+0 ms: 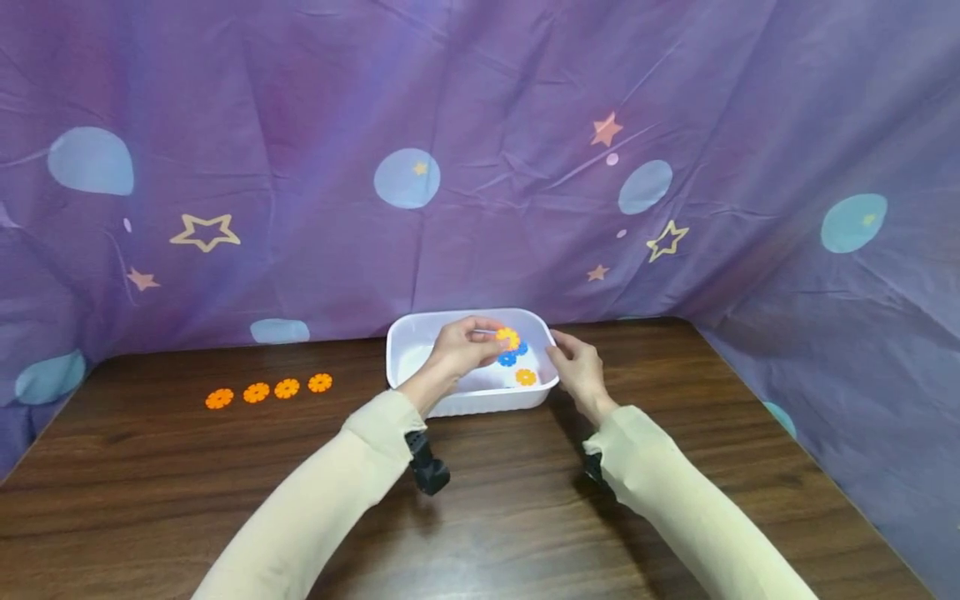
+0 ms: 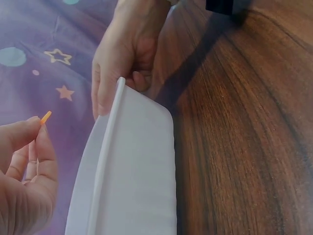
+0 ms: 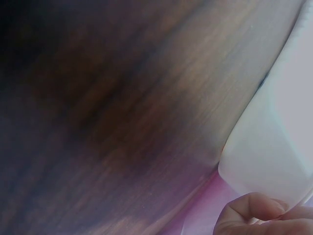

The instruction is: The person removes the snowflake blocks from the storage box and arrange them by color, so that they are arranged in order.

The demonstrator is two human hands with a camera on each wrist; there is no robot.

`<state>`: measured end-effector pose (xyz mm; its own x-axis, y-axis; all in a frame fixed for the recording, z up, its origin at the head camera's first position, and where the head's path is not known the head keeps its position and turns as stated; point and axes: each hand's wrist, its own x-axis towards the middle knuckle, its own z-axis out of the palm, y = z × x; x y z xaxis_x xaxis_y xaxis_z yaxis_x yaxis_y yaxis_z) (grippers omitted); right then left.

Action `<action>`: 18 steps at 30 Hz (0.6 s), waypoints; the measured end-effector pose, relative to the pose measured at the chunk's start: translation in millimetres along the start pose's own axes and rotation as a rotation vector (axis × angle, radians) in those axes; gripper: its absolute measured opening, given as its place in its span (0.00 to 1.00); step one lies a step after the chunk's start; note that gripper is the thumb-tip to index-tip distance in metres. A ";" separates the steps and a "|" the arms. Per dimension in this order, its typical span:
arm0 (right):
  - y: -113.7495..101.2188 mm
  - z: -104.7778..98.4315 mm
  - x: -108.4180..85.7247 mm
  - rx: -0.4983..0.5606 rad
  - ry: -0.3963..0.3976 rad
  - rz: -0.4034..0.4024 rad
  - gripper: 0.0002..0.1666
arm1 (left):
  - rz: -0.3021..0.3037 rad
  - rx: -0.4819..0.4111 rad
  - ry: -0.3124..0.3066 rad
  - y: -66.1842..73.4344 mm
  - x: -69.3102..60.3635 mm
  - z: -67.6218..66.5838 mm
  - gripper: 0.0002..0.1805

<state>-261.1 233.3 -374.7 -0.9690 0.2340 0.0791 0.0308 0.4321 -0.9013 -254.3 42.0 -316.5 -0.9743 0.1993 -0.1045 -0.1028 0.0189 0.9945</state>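
My left hand (image 1: 463,346) pinches an orange flower-shaped plastic disc (image 1: 507,338) between thumb and fingertips, above a white plastic tub (image 1: 487,403). In the left wrist view the disc (image 2: 46,117) appears edge-on, a thin orange sliver above the tub's rim. At the tub's right end, my right hand (image 1: 580,369) grips the rim, fingers over the wall; the right wrist view has its thumb (image 3: 261,205) against the outside. Inside the tub lie blue flower discs (image 1: 507,359), partly overlapped by the held one, and another orange disc (image 1: 526,377).
Several orange flower discs (image 1: 257,392) lie spaced in a row on the dark wooden table (image 1: 495,508), left of the tub. Behind the table hangs a purple cloth (image 1: 495,242) printed with stars and balloons. A black wrist device (image 1: 427,467) hangs under the left cuff.
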 end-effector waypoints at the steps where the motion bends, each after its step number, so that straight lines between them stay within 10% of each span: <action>1: 0.2 -0.1 -0.1 -0.001 -0.002 -0.001 0.23 | 0.005 -0.008 0.001 0.0 -1.2 -1.3 0.18; 18: 0.1 -0.1 0.5 0.014 -0.009 0.018 0.23 | 0.028 -0.092 -0.019 4.7 -19.2 -22.4 0.18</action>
<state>-261.6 233.5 -374.7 -0.9706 0.2332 0.0592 0.0446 0.4159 -0.9083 -240.6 16.2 -309.9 -0.9733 0.2166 -0.0762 -0.0948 -0.0771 0.9925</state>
